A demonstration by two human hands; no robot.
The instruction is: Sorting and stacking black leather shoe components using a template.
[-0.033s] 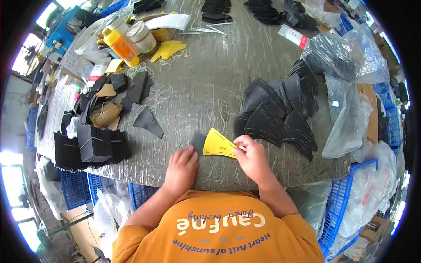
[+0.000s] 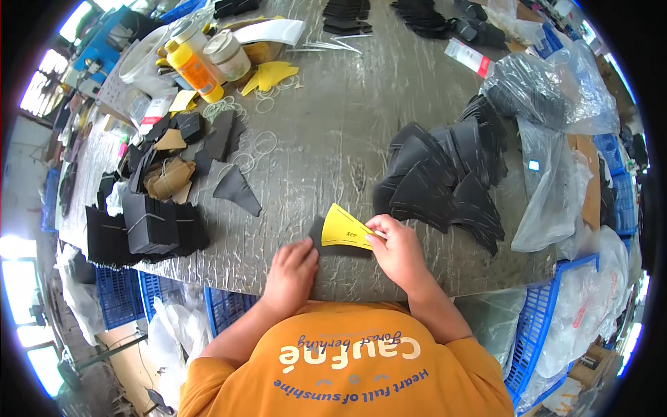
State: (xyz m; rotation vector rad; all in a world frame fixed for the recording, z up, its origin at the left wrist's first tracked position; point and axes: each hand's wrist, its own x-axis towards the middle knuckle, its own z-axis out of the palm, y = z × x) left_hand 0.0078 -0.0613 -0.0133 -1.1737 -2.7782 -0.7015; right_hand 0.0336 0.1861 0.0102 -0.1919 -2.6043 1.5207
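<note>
A yellow flared template (image 2: 345,228) with dark markings lies over a black flared piece (image 2: 316,231) of sheet material in front of me. Edges of the black piece show at the template's left and lower sides. My right hand (image 2: 397,251) pinches the template's right end between thumb and fingers; a small pale stick-like thing shows at the fingertips, too small to name. My left hand (image 2: 292,273) has its fingers bent and together on the black piece's left edge. Overlapping stacks of similar black pieces (image 2: 445,177) with white dashes lie beyond my right hand.
One loose black piece (image 2: 237,190) lies left of centre. Bundled black pieces (image 2: 151,226) stand at the table's left front. A yellow bottle (image 2: 194,71), jars (image 2: 226,55) and yellow cut-outs (image 2: 271,76) are farther back. Plastic bags (image 2: 552,198) cover the right side; a blue crate (image 2: 535,333) stands below.
The black piece has come farther under the yellow template, its edge now showing along the lower side. My left hand has shifted slightly right; the right hand stays nearly in place.
</note>
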